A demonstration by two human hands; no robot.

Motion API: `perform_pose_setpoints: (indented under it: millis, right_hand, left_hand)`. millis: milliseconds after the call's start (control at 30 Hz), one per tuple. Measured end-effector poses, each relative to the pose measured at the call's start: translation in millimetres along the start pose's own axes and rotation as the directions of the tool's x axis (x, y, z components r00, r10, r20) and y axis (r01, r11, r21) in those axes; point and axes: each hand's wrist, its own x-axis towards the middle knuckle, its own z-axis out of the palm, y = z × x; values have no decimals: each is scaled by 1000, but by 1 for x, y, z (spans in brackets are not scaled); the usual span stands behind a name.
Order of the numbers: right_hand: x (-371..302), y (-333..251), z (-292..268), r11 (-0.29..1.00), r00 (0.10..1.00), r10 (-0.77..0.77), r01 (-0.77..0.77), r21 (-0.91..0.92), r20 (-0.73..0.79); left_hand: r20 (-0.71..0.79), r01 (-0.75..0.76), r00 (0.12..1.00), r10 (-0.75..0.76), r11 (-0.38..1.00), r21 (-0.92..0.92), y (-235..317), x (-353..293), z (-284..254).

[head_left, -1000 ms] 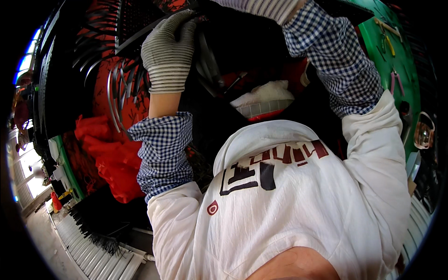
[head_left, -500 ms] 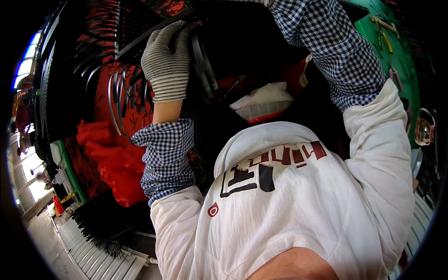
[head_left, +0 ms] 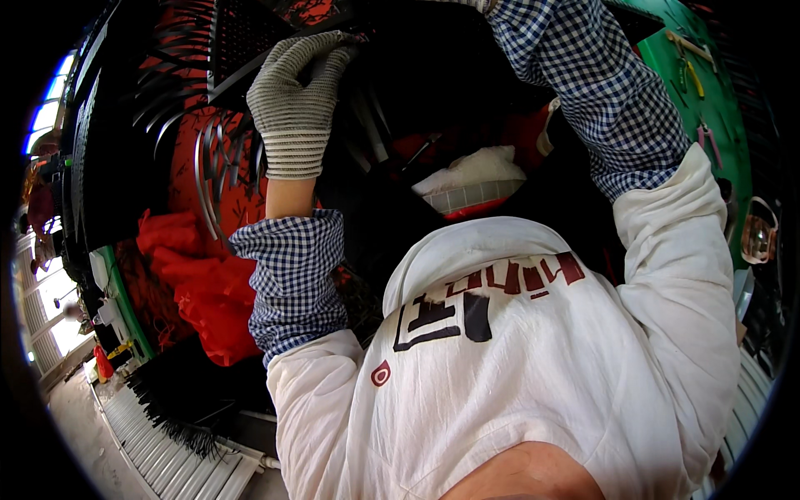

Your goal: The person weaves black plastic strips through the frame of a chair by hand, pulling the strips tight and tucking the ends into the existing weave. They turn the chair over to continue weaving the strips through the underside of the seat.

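Observation:
My left hand point(head_left: 296, 104), in a grey striped knit glove, reaches to the edge of a black woven panel point(head_left: 250, 42). Thumb and fingers come together in a pinch there; what lies between the tips is too dark to make out. Long black strips point(head_left: 221, 167) fan out and hang from the panel beside that hand. Another few strips point(head_left: 367, 129) hang dimly to the right of my wrist. My right hand point(head_left: 477, 3), gloved too, is cut off by the top edge, with its fingers hidden.
Below the left lies a red cloth bundle point(head_left: 204, 292). A white bag point(head_left: 471, 167) sits in a grey basket point(head_left: 475, 195) before my body. At right, a green board point(head_left: 708, 125) carries pliers point(head_left: 693, 77). White slats point(head_left: 171, 442) run along the lower left.
My left hand has turned, its fingers bending rightward into a pinch and its wrist shifting slightly left. The strips right of it show less clearly. My right arm has moved slightly right.

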Motion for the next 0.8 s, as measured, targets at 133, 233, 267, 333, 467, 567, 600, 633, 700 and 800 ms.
perform_pose_setpoints:
  millis: [133, 233, 267, 333, 467, 567, 600, 633, 700, 800]
  right_hand:
    - [-1, -2, -1, 1000, 1000, -4, 4, 10, 9]
    - [-1, -1, -1, 1000, 1000, 1, -1, 8, 11]
    - [-1, 1, 0, 1000, 1000, -18, 18, 8, -2]
    - [-1, 4, 2, 998, 998, -55, 55, 7, -27]
    - [-1, 6, 6, 990, 987, -138, 137, -20, -84]
    - [-4, 2, 5, 988, 983, -157, 156, -19, -96]
    - [-6, 1, 4, 985, 979, -175, 172, -31, -101]
    - [-7, -1, 4, 981, 976, -192, 188, -44, -105]
    - [-10, -5, 2, 983, 976, -181, 175, -55, -119]
    - [-20, -13, 3, 962, 917, -272, 247, -120, -292]
  left_hand:
    - [-61, 18, 998, -12, 996, 89, 1, 4, 1]
    - [-84, 61, 995, -49, 987, 148, 0, 8, 1]
    - [-92, 83, 993, -72, 989, 124, 0, 8, 1]
    - [-100, 146, 985, -138, 985, 87, -1, 8, 2]
    - [-125, 154, 982, -145, 986, 70, -1, 4, 3]
    - [-136, 153, 980, -147, 987, 39, -1, 5, 4]
    - [-138, 143, 981, -136, 989, 40, -1, 6, 4]
    - [-139, 133, 982, -126, 990, 41, -1, 7, 4]
    - [-154, 161, 975, -159, 987, 4, 0, 8, 4]
    - [-177, 161, 972, -156, 987, 14, 3, 9, 3]
